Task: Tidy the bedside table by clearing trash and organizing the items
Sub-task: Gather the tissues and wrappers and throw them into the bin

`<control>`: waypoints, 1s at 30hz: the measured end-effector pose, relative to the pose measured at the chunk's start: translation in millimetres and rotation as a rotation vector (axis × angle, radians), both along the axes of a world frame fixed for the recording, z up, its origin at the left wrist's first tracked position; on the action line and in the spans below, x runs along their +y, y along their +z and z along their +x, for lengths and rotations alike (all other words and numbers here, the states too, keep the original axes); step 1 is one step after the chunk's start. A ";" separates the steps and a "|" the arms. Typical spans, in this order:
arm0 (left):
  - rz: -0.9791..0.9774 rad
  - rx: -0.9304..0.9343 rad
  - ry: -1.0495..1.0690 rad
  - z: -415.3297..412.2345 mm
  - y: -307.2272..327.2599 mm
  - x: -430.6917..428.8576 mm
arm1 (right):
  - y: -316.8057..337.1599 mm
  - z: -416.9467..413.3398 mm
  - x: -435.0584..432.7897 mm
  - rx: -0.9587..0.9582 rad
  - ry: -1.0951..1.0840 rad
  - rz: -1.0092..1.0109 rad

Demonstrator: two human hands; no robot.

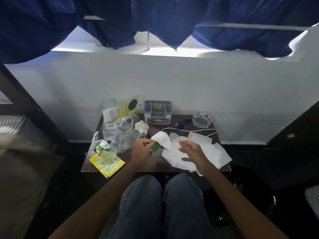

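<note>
At centre frame over the table (155, 167): left hand (140, 150) pinching white-and-green paper trash (162, 142) clear for discarding, right hand (191, 150) spread open, empty, above loose tissues (215, 152).

Dim interior, cool cast. Sole light from window (150, 47) behind blue curtains (172, 19); sill strip blown out to white glare. Wall (172, 80) evenly grey. Lower corners sunk in near-black shadow. Wide-angle bending at edges. Right hand (193, 150) slightly motion-blurred; tabletop (155, 163) soft, fine print illegible.
</note>
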State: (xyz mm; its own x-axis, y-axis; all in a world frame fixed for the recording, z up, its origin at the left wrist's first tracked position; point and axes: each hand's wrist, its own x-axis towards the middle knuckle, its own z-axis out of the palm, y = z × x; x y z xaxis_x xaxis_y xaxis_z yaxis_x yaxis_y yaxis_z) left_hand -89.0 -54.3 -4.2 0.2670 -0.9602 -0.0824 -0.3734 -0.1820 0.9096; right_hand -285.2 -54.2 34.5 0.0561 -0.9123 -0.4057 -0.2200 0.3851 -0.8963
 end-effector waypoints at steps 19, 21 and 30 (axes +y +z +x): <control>0.307 0.337 -0.366 -101.1 37.0 2.7 | -3.0 -154.8 17.9 -0.308 -0.337 0.069; 0.318 0.330 -0.372 -106.9 34.8 3.3 | -13.5 -185.5 24.7 -0.224 -0.490 0.073; 0.371 0.298 -0.377 -109.3 23.7 2.4 | -62.8 -265.2 61.8 -0.203 -0.849 0.193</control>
State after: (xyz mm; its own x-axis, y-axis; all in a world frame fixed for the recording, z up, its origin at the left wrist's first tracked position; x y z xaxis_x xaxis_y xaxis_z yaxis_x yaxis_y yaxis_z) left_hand -198.4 -52.0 19.4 -0.1717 -0.8772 -0.4483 -0.2127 -0.4113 0.8863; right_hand -550.4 7.5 -28.3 -0.5200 -0.5960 -0.6119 0.3636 0.4938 -0.7899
